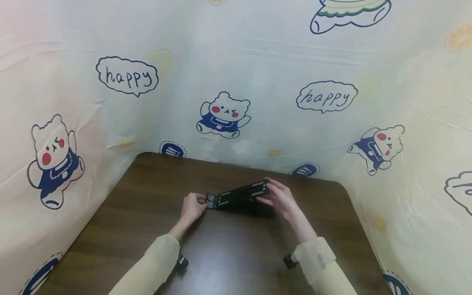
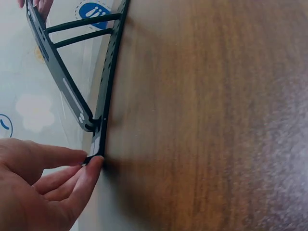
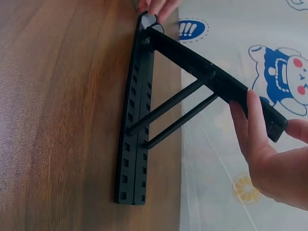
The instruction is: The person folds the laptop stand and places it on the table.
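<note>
Printed cloth [image 1: 273, 65] at the top, brown table [image 1: 228, 254] below, black folding stand [image 1: 243, 194] (its two struts [image 3: 171, 104] slanting) just below the frame's centre, right hand [image 1: 283, 200] pinching its raised end, left hand [image 1: 192, 207] pinching its left tip.

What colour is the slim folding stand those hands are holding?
The slim folding stand is mostly black; the right wrist view shows it best.
</note>
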`<state>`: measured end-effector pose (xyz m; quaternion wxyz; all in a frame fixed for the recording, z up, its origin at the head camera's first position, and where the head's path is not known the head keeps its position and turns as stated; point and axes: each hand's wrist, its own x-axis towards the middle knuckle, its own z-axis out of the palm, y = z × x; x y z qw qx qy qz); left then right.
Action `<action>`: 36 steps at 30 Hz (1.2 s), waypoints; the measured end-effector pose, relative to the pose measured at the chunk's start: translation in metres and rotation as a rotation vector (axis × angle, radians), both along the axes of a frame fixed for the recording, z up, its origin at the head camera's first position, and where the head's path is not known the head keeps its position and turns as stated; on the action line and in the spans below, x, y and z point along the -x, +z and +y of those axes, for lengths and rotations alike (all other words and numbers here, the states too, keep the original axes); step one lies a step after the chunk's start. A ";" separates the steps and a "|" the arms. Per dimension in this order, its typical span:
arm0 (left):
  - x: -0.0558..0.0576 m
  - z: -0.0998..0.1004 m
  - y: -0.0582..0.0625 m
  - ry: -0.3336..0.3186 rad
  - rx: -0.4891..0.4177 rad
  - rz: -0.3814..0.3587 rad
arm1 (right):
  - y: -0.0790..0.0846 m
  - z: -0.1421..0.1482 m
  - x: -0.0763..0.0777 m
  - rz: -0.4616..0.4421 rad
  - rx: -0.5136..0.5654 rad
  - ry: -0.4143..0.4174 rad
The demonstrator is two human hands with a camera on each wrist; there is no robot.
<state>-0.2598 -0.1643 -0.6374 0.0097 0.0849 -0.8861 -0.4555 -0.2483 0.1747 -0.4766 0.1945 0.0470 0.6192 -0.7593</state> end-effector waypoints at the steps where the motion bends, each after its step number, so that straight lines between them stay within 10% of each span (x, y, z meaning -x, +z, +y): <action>1: -0.005 0.003 0.009 0.000 -0.009 0.001 | 0.000 0.001 0.001 0.002 -0.001 0.006; 7: -0.031 0.014 0.060 0.016 -0.063 0.014 | 0.000 -0.001 -0.001 0.015 -0.008 0.025; 36: -0.019 0.018 0.059 0.037 -0.146 0.021 | -0.004 -0.015 -0.036 0.140 -0.139 -0.070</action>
